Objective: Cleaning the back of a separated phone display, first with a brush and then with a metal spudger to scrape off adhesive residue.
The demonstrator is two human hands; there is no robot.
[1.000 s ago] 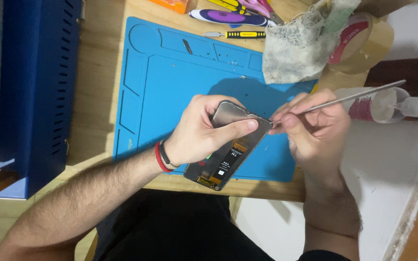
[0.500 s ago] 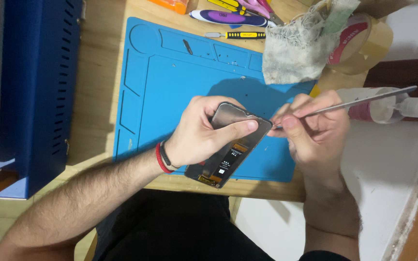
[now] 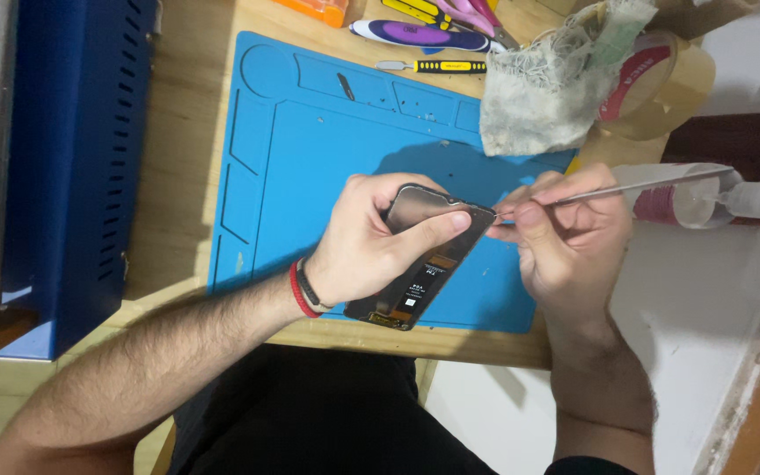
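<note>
Bare forearms; red and black bands (image 3: pixel 303 288) circle the left wrist; dark trousers (image 3: pixel 327 413).

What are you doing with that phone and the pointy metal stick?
A person is working on an opened phone over a blue mat on a wooden table. The left hand grips the phone, tilted up off the mat. The right hand holds a thin metal tool, its tip right at the phone's top edge. A crumpled cloth, a roll of tape and a small screwdriver lie further back.
</note>
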